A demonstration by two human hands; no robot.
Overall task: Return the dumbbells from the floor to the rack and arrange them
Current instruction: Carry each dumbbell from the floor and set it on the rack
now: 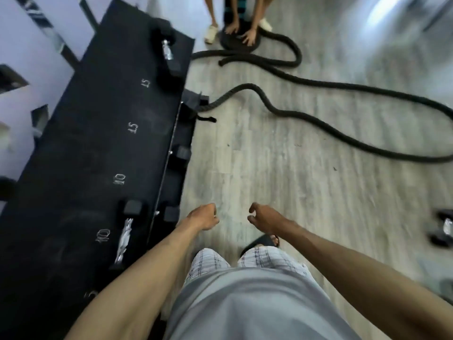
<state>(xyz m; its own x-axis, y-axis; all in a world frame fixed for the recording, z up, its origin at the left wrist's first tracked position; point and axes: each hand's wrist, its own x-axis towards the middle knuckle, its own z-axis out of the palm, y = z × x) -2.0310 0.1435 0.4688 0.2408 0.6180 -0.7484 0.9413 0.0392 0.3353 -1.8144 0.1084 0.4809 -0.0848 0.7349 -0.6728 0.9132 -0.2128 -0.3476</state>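
Black slanted rack (pixel 98 133) down the left side, chalk-marked 15, 15, 10, 10, with its near end hidden behind the left forearm (pixel 147 278). Motion blur throughout, fine detail hard to read. Under the rack's front edge, only black hex ends (pixel 182 153) poking out, handles hidden. At the right border, a black-headed, chrome-handled dumbbell (pixel 445 228) lying on the grey wood-look floor (pixel 294 192), cut off by the frame. Counted: two more on the rack's top, a far dumbbell (pixel 168 52) and a near dumbbell (pixel 126 231); one on the floor; one thick black rope (pixel 318 119) snaking across the boards. Left hand (pixel 203 217) and right hand (pixel 263 217) low over the floor, apart, fingers loosely curled, gripping nothing.
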